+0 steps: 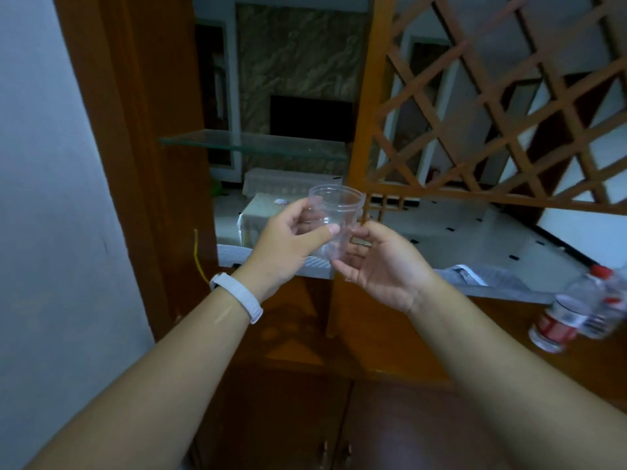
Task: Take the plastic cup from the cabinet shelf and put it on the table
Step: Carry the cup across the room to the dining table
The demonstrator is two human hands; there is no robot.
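Observation:
A clear plastic cup (336,212) is held upright in the air in front of the wooden cabinet, mouth up. My left hand (288,245) grips its left side, thumb across the front and fingers behind. My right hand (380,259) touches its lower right side and base with fingers curled around it. The glass cabinet shelf (203,142) lies above and behind the cup. A white band sits on my left wrist.
Wooden lattice panel (492,106) hangs at upper right. The cabinet's wooden counter (390,340) lies below the hands, with two plastic bottles (576,310) at its right end. A grey wall (44,198) is at left. Cabinet doors (288,429) are below.

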